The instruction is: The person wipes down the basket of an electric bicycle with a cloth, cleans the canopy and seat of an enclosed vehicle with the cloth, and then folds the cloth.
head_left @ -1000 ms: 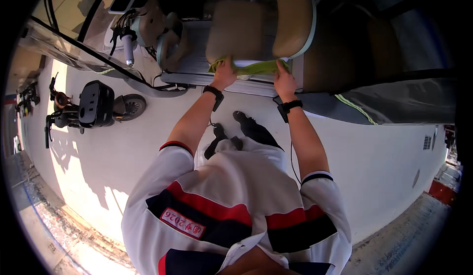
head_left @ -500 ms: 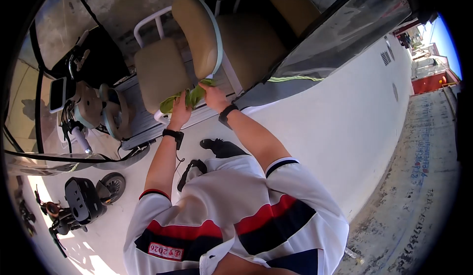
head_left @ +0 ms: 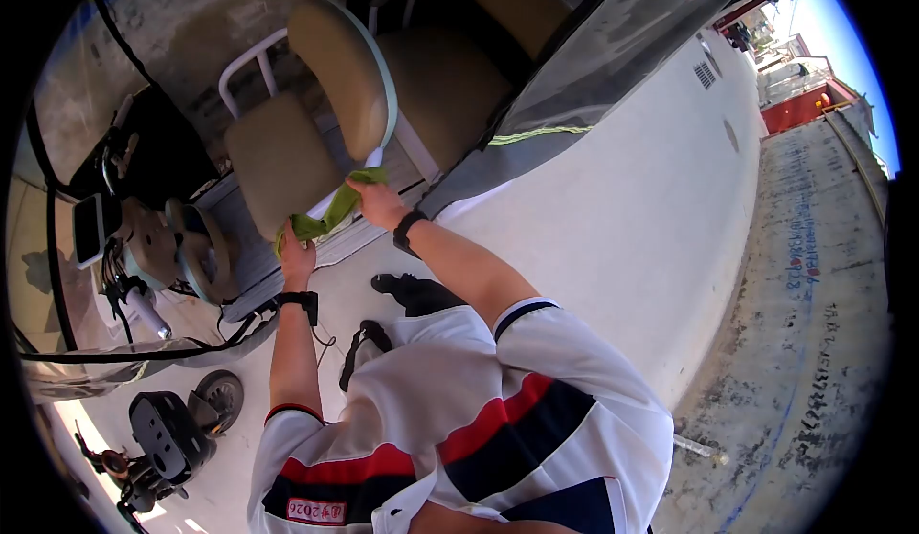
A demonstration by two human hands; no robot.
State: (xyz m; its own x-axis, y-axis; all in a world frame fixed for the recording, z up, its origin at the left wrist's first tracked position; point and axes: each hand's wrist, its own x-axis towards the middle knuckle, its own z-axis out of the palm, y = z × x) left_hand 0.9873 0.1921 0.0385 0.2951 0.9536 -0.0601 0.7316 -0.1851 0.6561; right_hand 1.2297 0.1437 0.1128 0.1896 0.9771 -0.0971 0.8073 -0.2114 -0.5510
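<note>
A green cloth (head_left: 330, 213) is stretched and twisted between my two hands, beside the tan front seat (head_left: 278, 166) of a covered vehicle. My left hand (head_left: 298, 255) is closed on the cloth's lower left end, near the seat's front corner. Closed on the upper right end is my right hand (head_left: 381, 203), just below the tan backrest (head_left: 343, 79). Each wrist wears a black band. Part of a white seat rail shows behind the cloth.
Handlebars (head_left: 144, 309) and a screen (head_left: 94, 228) are at the left. A clear plastic cover (head_left: 593, 65) hangs at the upper right. A black scooter (head_left: 172, 435) stands lower left. A rough wall (head_left: 804, 323) runs along the right.
The view has swung so the vehicle appears further left and tilted. My hands drew together around the cloth, then moved apart again, both still holding it.
</note>
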